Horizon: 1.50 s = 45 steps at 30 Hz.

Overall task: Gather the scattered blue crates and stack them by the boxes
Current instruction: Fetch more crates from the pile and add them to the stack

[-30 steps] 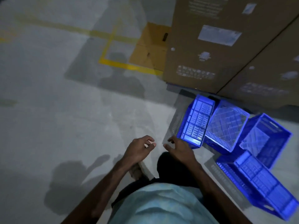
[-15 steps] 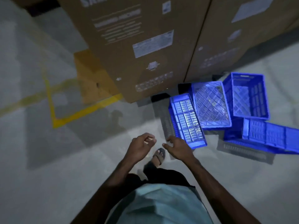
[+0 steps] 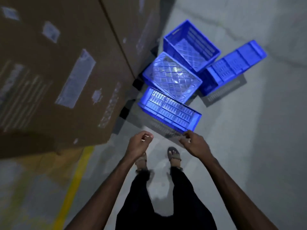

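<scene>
Several blue plastic crates lie in a loose heap on the grey floor beside tall cardboard boxes [image 3: 66, 67]. The nearest crate [image 3: 169, 110] lies on its side. Behind it is an upturned crate [image 3: 171, 77] showing its mesh bottom. An upright open crate [image 3: 191, 45] stands farther back, and another [image 3: 232, 67] lies on its side at the right. My left hand [image 3: 138, 145] hangs with loosely curled fingers and holds nothing. My right hand [image 3: 194, 143] hovers just short of the nearest crate's corner, fingers loosely bent, empty.
A yellow floor line [image 3: 74, 183] runs along the left beside flattened cardboard [image 3: 54, 165]. My sandalled feet [image 3: 172, 155] stand just below the hands. Bare concrete floor [image 3: 257, 146] spreads to the right of the crates.
The view has swung left and closer, so the boxes now fill the left side and the crates sit ahead. Both hands stay in front, empty, nearer the closest crate.
</scene>
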Motion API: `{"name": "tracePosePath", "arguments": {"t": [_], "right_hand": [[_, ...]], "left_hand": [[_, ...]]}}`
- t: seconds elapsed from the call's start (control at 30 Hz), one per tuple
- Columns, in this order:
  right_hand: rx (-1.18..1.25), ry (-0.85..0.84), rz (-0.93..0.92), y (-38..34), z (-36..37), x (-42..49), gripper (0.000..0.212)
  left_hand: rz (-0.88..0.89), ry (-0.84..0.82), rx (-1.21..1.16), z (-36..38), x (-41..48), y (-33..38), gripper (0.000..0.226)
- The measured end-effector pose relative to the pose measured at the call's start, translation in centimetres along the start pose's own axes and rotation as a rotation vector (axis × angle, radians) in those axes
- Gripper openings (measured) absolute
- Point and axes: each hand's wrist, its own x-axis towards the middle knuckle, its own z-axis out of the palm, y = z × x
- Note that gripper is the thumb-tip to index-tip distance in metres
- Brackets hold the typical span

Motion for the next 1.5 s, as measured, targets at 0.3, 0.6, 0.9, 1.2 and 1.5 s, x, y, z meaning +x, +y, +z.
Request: {"name": "tracePosePath", "arguments": {"t": [0.3,0.6,0.9,1.2,1.5], "right_hand": [[0.242,0.257,0.247,6.9,11.8,6.2,0.035],[0.559,0.617,0.372,17.4,23.5,19.9,0.041],[0.971,0.953,0.523,25.3,27.2,31.8,0.051],[0.953,0.927,0.385,23.8,27.0,33.5,0.047],[1.002,1.019,0.49,29.7,24.4,30.5,0.039]], "left_hand": [[-0.048,-0.122,0.356,0.3,17.7,-10.8,0.007],[0.122,0.244,0.297,7.2,34.9,-20.8,0.029],[0.107,0.681,0.097,12.0,46.2,-23.1,0.068],[0.22,0.558,0.101,11.1,47.2,-22.9,0.07],[0.201,0.408,0.138,16.7,38.8,-24.0,0.074]]}}
